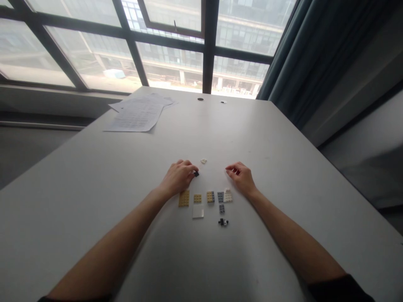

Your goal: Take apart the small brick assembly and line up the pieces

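Observation:
My left hand (180, 175) pinches a small black toy brick (196, 173) between thumb and fingertips, just over the white table. To its right, my right hand (242, 177) hovers low with loosely curled fingers, and nothing shows in it. Below the left hand lies a tan plate (184, 199), partly covered by it. A smaller tan piece (197, 198), a tan-and-grey piece (210, 197), a grey plate (220, 196) and a white stepped piece (228, 195) continue the row. Nearer me are a flat white tile (198, 211), a small grey piece (222, 209) and a black-and-grey piece with side pins (223, 222).
A little heap of tiny cream pieces (203, 161) lies beyond the hands. Printed sheets (135, 113) are spread at the table's far left. Two round cable holes sit near the back edge of the table (201, 134). Windows and a dark curtain (292, 54) stand behind.

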`<state>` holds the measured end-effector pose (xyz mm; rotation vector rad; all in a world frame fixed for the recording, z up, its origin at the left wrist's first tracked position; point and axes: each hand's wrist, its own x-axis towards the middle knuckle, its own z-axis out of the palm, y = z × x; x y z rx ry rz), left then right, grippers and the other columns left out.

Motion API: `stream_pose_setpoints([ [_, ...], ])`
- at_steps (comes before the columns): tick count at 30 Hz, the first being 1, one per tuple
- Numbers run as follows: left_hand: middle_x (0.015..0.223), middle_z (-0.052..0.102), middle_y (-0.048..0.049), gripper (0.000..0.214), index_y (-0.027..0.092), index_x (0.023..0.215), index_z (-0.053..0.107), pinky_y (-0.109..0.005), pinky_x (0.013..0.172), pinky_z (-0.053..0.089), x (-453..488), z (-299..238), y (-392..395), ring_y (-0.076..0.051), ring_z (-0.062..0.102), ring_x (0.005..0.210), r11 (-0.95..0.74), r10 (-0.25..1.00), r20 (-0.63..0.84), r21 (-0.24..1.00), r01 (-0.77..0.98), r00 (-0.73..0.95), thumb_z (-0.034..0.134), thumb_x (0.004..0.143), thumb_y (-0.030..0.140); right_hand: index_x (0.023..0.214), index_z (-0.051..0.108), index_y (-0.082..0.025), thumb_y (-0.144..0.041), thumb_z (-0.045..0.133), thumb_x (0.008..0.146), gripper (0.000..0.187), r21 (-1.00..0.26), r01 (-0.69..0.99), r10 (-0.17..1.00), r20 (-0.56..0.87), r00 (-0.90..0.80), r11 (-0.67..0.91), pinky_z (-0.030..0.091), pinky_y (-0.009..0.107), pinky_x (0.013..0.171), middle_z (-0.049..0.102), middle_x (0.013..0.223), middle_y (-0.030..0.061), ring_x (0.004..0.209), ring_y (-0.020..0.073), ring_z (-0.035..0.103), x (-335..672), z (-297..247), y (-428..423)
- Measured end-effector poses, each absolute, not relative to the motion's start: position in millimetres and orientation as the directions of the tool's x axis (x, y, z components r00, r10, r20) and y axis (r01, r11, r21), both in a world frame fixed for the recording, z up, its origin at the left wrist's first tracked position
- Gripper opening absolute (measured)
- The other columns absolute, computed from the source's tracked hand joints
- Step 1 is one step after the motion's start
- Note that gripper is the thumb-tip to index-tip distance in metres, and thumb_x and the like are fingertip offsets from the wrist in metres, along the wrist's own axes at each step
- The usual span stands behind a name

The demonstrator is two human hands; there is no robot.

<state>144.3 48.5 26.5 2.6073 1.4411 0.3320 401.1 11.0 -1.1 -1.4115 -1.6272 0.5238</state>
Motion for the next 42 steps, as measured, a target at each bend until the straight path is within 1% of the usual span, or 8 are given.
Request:
stream_pose_setpoints([
  [8, 0.099, 0.065, -0.0047, 0.016, 0.023, 0.097, 0.066, -0.037, 0.084, 0.041, 154.6, 44.6, 11.8, -0.023, 0.053, 0.096, -0.601, 0.798, 0.265, 0.290, 0.745, 0.541, 0.058, 0.086, 0.030, 0.081, 0.069, -0.018, -0.026, 0.060, 0.077, 0.013, -0.793, 0.553, 0.935, 0.349, 0.064, 0.258, 0.045, 0.027, 0.063, 0.063, 0.080, 0.0031, 0.063, 0.0128, 0.051, 404.0, 0.7, 13.3],
  [12, 0.095, 0.065, -0.0044, 0.014, 0.021, 0.094, 0.065, -0.036, 0.082, 0.040, 160.9, 54.3, -18.5, -0.021, 0.053, 0.092, -0.642, 0.760, 0.373, 0.312, 0.700, 0.532, 0.060, 0.086, 0.031, 0.085, 0.069, -0.019, -0.027, 0.061, 0.078, 0.013, -0.807, 0.510, 0.942, 0.335, -0.021, 0.299, 0.046, 0.028, 0.063, 0.064, 0.081, 0.0034, 0.068, 0.0140, 0.055, 397.2, 13.6, -10.0],
  [14, 0.092, 0.065, -0.0044, 0.014, 0.021, 0.093, 0.064, -0.036, 0.082, 0.040, 164.7, 57.3, -29.1, -0.021, 0.053, 0.091, -0.640, 0.757, 0.417, 0.321, 0.698, 0.502, 0.062, 0.085, 0.032, 0.090, 0.068, -0.019, -0.029, 0.064, 0.078, 0.016, -0.894, 0.364, 0.965, 0.254, -0.069, 0.261, 0.049, 0.028, 0.064, 0.066, 0.082, 0.0035, 0.070, 0.0148, 0.059, 387.8, 22.2, -29.6],
  [18, 0.089, 0.065, -0.0048, 0.016, 0.020, 0.089, 0.063, -0.036, 0.081, 0.039, 174.8, 59.8, -41.6, -0.021, 0.053, 0.088, -0.656, 0.727, 0.491, 0.290, 0.697, 0.480, 0.061, 0.085, 0.035, 0.089, 0.065, -0.019, -0.036, 0.071, 0.073, 0.024, -1.000, -0.026, 0.990, 0.012, -0.137, 0.009, 0.053, 0.031, 0.068, 0.069, 0.079, 0.0029, 0.073, 0.0166, 0.065, 364.5, 37.0, -60.9],
  [23, 0.083, 0.064, -0.0040, 0.013, 0.019, 0.084, 0.063, -0.035, 0.079, 0.037, 184.2, 59.3, -50.7, -0.019, 0.052, 0.084, -0.702, 0.679, 0.518, 0.251, 0.667, 0.520, 0.059, 0.087, 0.032, 0.080, 0.065, -0.017, -0.032, 0.074, 0.069, 0.021, -0.978, -0.183, 0.994, -0.088, -0.061, -0.098, 0.053, 0.029, 0.064, 0.068, 0.073, 0.0015, 0.063, 0.0134, 0.062, 352.3, 44.6, -71.5],
  [28, 0.077, 0.063, -0.0013, 0.014, 0.020, 0.080, 0.063, -0.033, 0.077, 0.035, 185.5, 51.5, -67.3, -0.016, 0.051, 0.077, -0.779, 0.611, 0.526, 0.269, 0.566, 0.591, 0.057, 0.089, 0.030, 0.087, 0.063, -0.018, -0.030, 0.071, 0.073, 0.020, -0.995, -0.074, 0.995, -0.059, -0.078, -0.065, 0.051, 0.028, 0.062, 0.067, 0.070, 0.0006, 0.065, 0.0144, 0.063, 362.6, 38.1, -95.0],
  [35, 0.068, 0.059, -0.0001, 0.018, 0.020, 0.074, 0.059, -0.033, 0.068, 0.032, 190.8, 25.7, -106.9, -0.015, 0.047, 0.068, -0.835, 0.549, 0.451, 0.256, 0.486, 0.704, 0.055, 0.090, 0.026, 0.088, 0.067, -0.022, -0.019, 0.062, 0.078, 0.011, -0.922, 0.388, 0.984, -0.069, -0.163, 0.000, 0.051, 0.028, 0.066, 0.070, 0.080, 0.0016, 0.072, 0.0168, 0.064, 380.2, 25.7, -147.1],
  [42, 0.068, 0.057, -0.0002, 0.017, 0.019, 0.072, 0.056, -0.032, 0.067, 0.032, 189.1, 14.8, -112.6, -0.015, 0.047, 0.068, -0.847, 0.528, 0.405, 0.196, 0.494, 0.746, 0.059, 0.087, 0.024, 0.098, 0.068, -0.025, -0.014, 0.054, 0.085, 0.022, -0.721, 0.591, 0.930, 0.231, -0.285, 0.361, 0.051, 0.032, 0.078, 0.065, 0.092, 0.0058, 0.086, 0.0192, 0.061, 376.9, 12.0, -155.3],
])
